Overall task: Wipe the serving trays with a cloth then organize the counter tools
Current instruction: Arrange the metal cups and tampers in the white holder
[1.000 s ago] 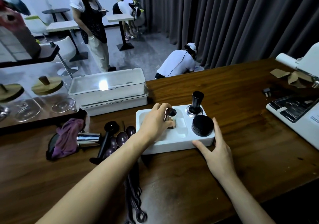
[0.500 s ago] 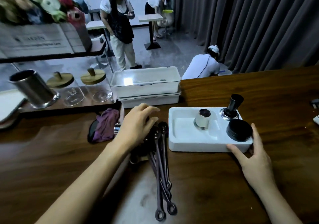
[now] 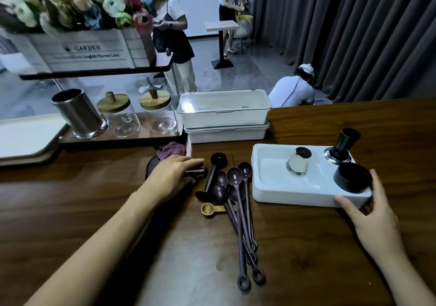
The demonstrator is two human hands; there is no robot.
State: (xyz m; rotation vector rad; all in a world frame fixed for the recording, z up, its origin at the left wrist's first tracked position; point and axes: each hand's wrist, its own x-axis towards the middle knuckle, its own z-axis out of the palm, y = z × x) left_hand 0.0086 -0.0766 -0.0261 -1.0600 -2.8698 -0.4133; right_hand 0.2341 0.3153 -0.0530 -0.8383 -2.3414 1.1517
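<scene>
Several dark spoons (image 3: 236, 183) between left hand (image 3: 173, 176) and tray (image 3: 271, 183), purple cloth (image 3: 171, 151) behind

Open across dark wooden table (image 3: 70, 199) at near left; blocked centrally by fanned purple long-handled spoons (image 3: 238, 213), rightward by white moulded tray (image 3: 271, 187), behind by stacked white boxes (image 3: 224, 114).

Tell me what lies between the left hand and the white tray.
In the head view, dark long-handled spoons, a black tool and a small wooden scoop lie on the counter between the left hand and the white tray.
</scene>
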